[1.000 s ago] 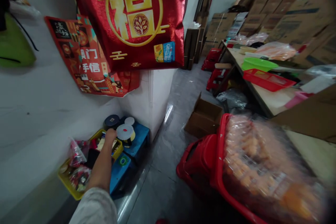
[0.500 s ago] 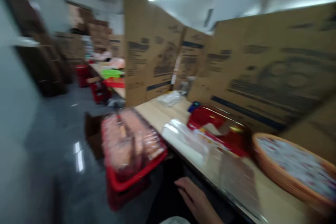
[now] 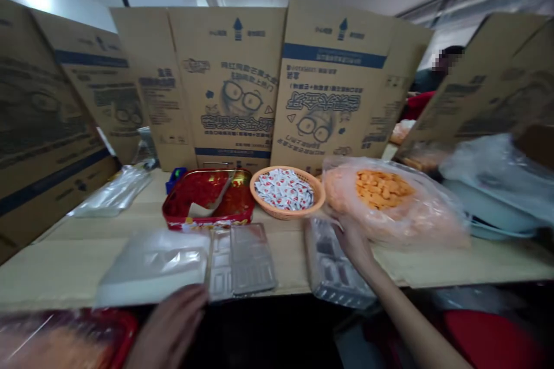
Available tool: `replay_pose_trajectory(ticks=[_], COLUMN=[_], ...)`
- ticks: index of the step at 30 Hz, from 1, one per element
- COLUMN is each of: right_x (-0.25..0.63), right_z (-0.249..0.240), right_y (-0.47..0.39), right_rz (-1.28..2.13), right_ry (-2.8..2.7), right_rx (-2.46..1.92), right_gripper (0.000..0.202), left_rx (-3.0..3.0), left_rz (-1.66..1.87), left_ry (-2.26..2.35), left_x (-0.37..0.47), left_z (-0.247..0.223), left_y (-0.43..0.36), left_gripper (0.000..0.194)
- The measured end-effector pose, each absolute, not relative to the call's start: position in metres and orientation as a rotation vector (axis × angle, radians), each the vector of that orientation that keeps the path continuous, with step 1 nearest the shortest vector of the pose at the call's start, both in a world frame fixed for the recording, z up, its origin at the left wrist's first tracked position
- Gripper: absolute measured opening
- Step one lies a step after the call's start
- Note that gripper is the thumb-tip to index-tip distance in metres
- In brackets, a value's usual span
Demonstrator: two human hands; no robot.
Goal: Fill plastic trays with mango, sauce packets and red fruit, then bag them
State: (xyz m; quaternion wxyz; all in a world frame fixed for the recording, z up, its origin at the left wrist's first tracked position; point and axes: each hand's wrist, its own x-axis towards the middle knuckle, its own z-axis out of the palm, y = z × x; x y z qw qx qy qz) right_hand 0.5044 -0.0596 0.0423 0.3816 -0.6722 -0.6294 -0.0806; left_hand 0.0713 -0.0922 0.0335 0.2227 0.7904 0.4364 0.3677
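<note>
My left hand (image 3: 173, 323) is at the table's front edge, blurred, its fingers stretched out and holding nothing I can see. It is beside a pile of clear plastic bags (image 3: 151, 265) and two thin clear compartment trays (image 3: 242, 259). Farther right, my right hand (image 3: 352, 239) reaches over the right side of a stack of clear compartment trays (image 3: 329, 271), fingers apart. Its fingertips are close to a large clear bag of orange pieces (image 3: 385, 190); whether they touch the bag or the stack is unclear.
A red tin (image 3: 208, 196) holding a white scoop (image 3: 214, 202) stands beside an orange basket (image 3: 288, 190) of small printed packets. Cardboard panels (image 3: 225, 86) wall the back. A pale blue basin (image 3: 489, 207) stands right, a red crate (image 3: 125, 328) lower left. Behind the panels is a person (image 3: 433, 78).
The view has swung right, from the aisle and the red crate to face the table. My right hand has come into view over the tray stack.
</note>
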Motion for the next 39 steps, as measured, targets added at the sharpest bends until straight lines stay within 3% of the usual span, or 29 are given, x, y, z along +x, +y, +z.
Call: replay_pose_trajectory(ticks=[5, 10, 21, 32, 36, 39], right_x=[0.556, 0.567, 0.585, 0.590, 0.581, 0.563], right_z=[0.017, 0.005, 0.007, 0.030, 0.050, 0.070], right_y=[-0.031, -0.022, -0.027, -0.040, -0.042, -0.042], right_rz=[-0.050, 0.024, -0.161, -0.149, -0.146, -0.095], right_ry=[-1.813, -1.876, -1.820, -1.717, -1.648, -1.733], right_rx=[-1.785, -1.739, -1.644, -1.479, -1.458, -1.386], right_gripper=[0.027, 0.016, 0.028, 0.018, 0.015, 0.015], left_rx=[2.812, 2.870, 2.904, 2.500, 2.055, 1.375], left_rz=[0.485, 0.507, 0.528, 0.439, 0.881, 0.904], left_ry=[0.245, 0.137, 0.196, 0.121, 0.317, 0.569], left_x=[0.242, 0.329, 0.349, 0.348, 0.359, 0.373], left_z=[0.021, -0.005, -0.023, 0.005, -0.002, 0.009], left_y=[-0.066, -0.063, -0.070, -0.060, -0.058, -0.052], left_gripper=[0.054, 0.048, 0.051, 0.057, 0.070, 0.079])
